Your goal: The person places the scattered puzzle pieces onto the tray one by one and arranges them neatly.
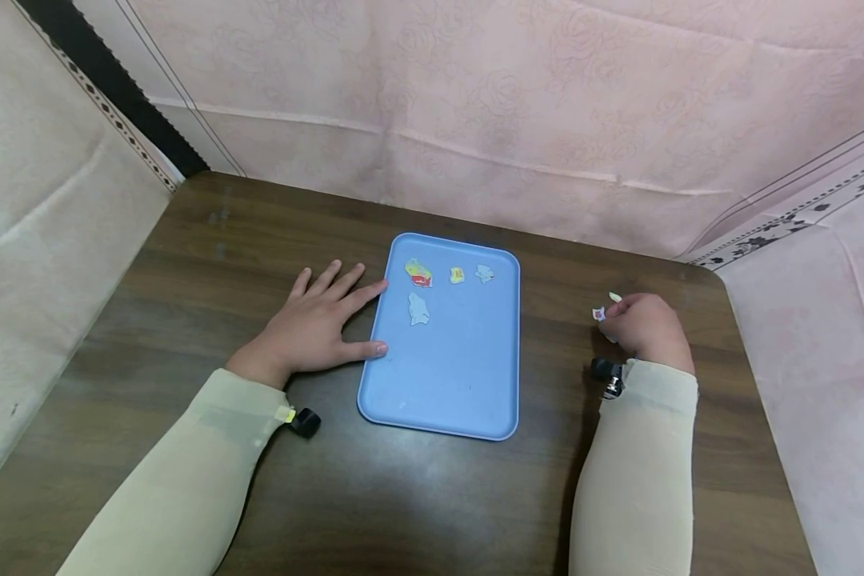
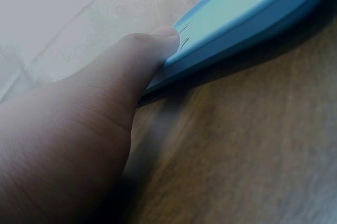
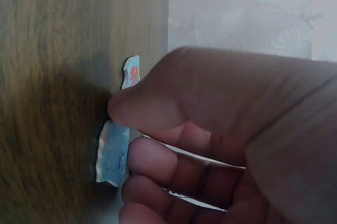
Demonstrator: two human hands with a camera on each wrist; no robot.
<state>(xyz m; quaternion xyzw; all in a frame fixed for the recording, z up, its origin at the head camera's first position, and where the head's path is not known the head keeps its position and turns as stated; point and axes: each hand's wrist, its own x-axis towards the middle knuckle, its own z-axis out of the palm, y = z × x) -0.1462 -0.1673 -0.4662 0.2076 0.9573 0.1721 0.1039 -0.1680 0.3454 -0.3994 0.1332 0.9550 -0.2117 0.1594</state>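
Observation:
My left hand (image 1: 298,332) lies spread on the table with its fingers straight. Its thumb and index fingertip rest on the left rim of a blue tray (image 1: 446,376); the left wrist view shows the thumb (image 2: 152,50) on that rim. On the tray are a green-and-red sticker (image 1: 418,273), a small yellow sticker (image 1: 457,275) and two pale blue stickers. Right of the tray, my right hand (image 1: 644,324) is curled low over several small cut-outs. Its thumb and fingers pinch at a small sticker (image 1: 599,314). Close up, a blue cut-out (image 3: 113,155) shows under the thumb.
Another light cut-out (image 1: 615,297) lies just beyond the right hand. The brown wooden table (image 1: 432,504) ends at a pink patterned cloth (image 1: 475,120) at the back, with pale cloth on both sides. Each wrist wears a small black camera (image 1: 306,422).

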